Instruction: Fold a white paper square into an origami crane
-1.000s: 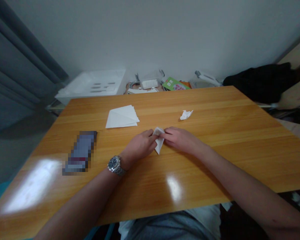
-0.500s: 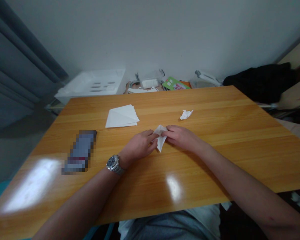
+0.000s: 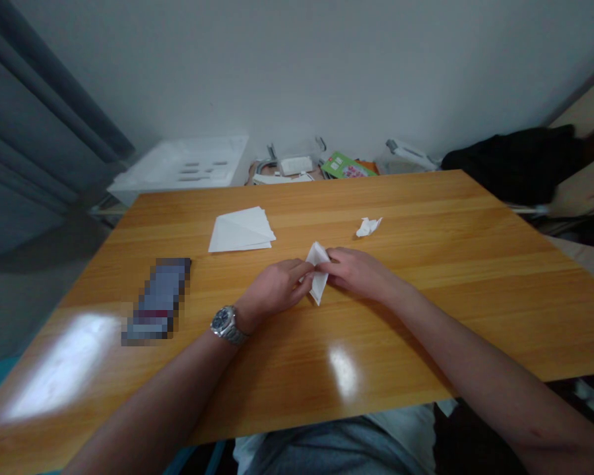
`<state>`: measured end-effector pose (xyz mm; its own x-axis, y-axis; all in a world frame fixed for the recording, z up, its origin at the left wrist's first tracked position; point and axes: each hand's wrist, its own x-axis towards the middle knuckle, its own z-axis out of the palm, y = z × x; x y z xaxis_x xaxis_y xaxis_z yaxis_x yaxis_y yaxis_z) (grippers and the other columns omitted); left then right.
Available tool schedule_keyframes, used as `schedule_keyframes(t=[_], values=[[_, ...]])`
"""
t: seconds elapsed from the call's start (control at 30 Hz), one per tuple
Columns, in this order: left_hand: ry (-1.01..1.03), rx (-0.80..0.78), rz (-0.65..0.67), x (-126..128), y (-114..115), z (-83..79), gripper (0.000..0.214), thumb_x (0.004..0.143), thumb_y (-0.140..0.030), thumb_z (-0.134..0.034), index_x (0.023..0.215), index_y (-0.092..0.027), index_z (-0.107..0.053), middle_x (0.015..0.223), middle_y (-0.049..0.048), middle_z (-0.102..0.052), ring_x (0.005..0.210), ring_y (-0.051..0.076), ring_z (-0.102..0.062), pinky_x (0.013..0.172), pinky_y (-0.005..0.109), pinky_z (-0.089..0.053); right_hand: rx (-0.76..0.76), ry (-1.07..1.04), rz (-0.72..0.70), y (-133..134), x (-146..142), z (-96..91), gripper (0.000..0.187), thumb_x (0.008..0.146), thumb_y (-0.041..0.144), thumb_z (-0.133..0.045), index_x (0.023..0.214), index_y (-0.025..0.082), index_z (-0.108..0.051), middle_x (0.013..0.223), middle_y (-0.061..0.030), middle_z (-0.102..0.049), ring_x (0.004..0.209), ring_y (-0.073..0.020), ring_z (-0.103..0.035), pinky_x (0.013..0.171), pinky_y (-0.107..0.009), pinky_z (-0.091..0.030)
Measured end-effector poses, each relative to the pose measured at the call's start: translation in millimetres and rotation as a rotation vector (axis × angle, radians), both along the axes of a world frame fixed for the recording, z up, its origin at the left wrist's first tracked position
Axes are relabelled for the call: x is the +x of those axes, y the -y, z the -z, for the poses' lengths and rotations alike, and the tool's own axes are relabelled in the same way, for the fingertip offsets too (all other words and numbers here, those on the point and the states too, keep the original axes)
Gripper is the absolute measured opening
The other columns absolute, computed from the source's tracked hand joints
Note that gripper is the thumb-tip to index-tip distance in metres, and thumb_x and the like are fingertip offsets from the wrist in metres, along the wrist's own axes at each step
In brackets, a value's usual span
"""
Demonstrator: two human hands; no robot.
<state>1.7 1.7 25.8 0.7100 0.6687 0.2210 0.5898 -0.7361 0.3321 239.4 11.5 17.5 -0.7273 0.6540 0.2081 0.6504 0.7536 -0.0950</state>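
A small piece of folded white paper (image 3: 317, 254), roughly diamond-shaped with pointed top and bottom ends, is held between my two hands just above or on the wooden table (image 3: 406, 356). My left hand (image 3: 280, 284), with a metal watch (image 3: 224, 321) on its wrist, pinches the paper's left side. From the right, my right hand (image 3: 352, 269) grips the opposite side, its fingers pressed at the paper's middle. My fingers cover the centre folds. Beyond my right hand lies a small folded white paper figure (image 3: 369, 227).
Several white paper sheets (image 3: 241, 231) lie stacked at the table's back left. A blurred-out phone (image 3: 158, 300) rests on the left. Behind the table are a white tray (image 3: 178, 165), a green booklet (image 3: 347, 166) and a black cloth (image 3: 515, 161).
The paper between my hands has become narrower and more upright, its sides drawn inward. Both hands have stayed almost in place, with small finger movements.
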Motion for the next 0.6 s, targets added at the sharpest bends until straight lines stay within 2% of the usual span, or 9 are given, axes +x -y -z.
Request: schedule_keyframes(t=[0.33,0.5,0.6], values=[[-0.011,0.059,-0.004,-0.1,0.3,4.3,0.022,0.106,-0.033,-0.045,0.109,-0.019,-0.062,0.093,0.0059,-0.068,0.083,0.018,-0.064,0.073,0.028,-0.047,-0.097,0.025,0.042,-1.6,-1.4,0.4,0.021,0.096,0.024,-0.065,0.115,0.019,-0.072,0.1,-0.0106,-0.071,0.083,-0.021,-0.063,0.069,-0.03,-0.041],[0.001,0.07,-0.004,-0.8,0.5,5.3,0.024,0.106,-0.035,-0.045,0.11,-0.019,-0.062,0.093,0.0056,-0.069,0.082,0.017,-0.066,0.071,0.027,-0.047,-0.182,-0.025,-0.007,-2.8,0.8,-2.8,0.017,0.096,0.026,-0.066,0.109,0.02,-0.075,0.105,-0.0106,-0.073,0.091,-0.0222,-0.066,0.076,-0.03,-0.046],[0.016,0.064,0.008,-1.1,0.6,5.6,0.023,0.106,-0.035,-0.045,0.111,-0.019,-0.062,0.097,0.0059,-0.07,0.084,0.018,-0.066,0.072,0.027,-0.047,-0.173,-0.017,0.009,-2.1,1.6,-3.2,0.022,0.095,0.024,-0.067,0.116,0.019,-0.072,0.108,-0.0113,-0.073,0.094,-0.0231,-0.066,0.078,-0.031,-0.047]])
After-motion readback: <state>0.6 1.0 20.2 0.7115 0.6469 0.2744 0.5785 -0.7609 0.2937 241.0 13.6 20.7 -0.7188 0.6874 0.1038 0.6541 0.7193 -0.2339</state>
